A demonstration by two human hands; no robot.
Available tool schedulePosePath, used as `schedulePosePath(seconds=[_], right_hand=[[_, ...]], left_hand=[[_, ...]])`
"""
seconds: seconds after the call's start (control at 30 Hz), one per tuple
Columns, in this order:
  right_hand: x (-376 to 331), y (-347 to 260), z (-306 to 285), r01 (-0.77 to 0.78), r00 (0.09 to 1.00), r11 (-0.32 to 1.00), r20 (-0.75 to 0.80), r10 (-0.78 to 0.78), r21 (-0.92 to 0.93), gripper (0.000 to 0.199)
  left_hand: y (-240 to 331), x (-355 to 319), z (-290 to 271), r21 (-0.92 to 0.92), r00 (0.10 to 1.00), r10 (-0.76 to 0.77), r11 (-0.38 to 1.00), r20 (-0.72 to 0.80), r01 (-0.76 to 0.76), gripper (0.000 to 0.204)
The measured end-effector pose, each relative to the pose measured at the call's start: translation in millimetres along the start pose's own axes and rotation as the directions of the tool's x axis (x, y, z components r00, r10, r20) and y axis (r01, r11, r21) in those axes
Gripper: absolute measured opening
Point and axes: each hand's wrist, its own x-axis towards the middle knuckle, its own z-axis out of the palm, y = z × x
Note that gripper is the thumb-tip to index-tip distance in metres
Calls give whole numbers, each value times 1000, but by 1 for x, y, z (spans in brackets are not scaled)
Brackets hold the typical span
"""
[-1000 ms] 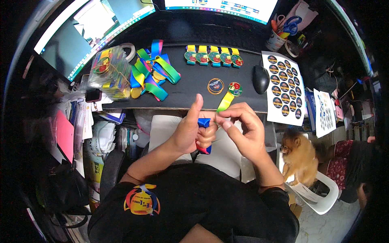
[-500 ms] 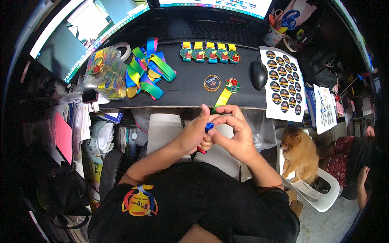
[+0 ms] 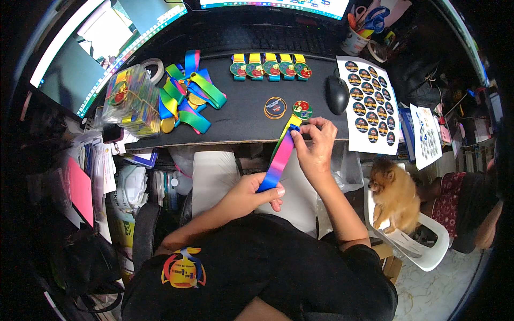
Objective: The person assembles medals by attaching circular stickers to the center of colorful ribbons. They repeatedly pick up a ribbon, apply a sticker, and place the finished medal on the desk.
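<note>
A multicoloured medal ribbon [image 3: 280, 158], yellow-green at the top and pink to blue below, stretches slantwise between my hands. My left hand [image 3: 256, 193] grips its blue lower end over my lap. Near the desk's front edge, my right hand [image 3: 314, 147] pinches the ribbon close to a small blue fold. Just beyond those fingers lies the round red and green medal [image 3: 302, 109] at the ribbon's top. Left of it on the desk is a gold-rimmed disc [image 3: 276, 107] with a dark face. Several finished-looking medals [image 3: 271, 68] with folded ribbons lie in a row farther back.
At the left, a heap of ribboned medals [image 3: 195, 99] lies beside a stack of clear packets [image 3: 128, 101] and a tape roll [image 3: 154, 69]. A black mouse [image 3: 337, 95] and a sheet of round stickers [image 3: 369, 107] are on the right. A dog [image 3: 395, 198] sits on a white chair [image 3: 433, 249].
The bunched ribbon in my hands is now drawn out long. My left hand has moved down toward me, while my right hand has gone up to the ribbon's top near the medal.
</note>
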Motion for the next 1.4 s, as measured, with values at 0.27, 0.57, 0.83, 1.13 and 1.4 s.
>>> schedulePosePath(seconds=[0.27,0.57,0.83,1.13,1.4], right_hand=[[7,8,14,19,1000,993,-14,-21,-116,17],[14,5,7,-37,995,988,83,49,-147,21],[29,11,-6,-95,974,980,188,129,-177,42],[64,8,-12,-70,900,969,403,164,-239,72],[110,21,-4,-34,677,981,717,164,-193,76]], left_hand=[[2,-25,-2,524,793,592,725,-143,-447,16],[32,32,-26,580,574,738,307,355,-754,45],[53,55,-44,196,973,23,978,229,-69,86],[72,82,-54,205,870,-433,897,235,391,111],[80,90,-60,175,822,-488,873,295,455,97]])
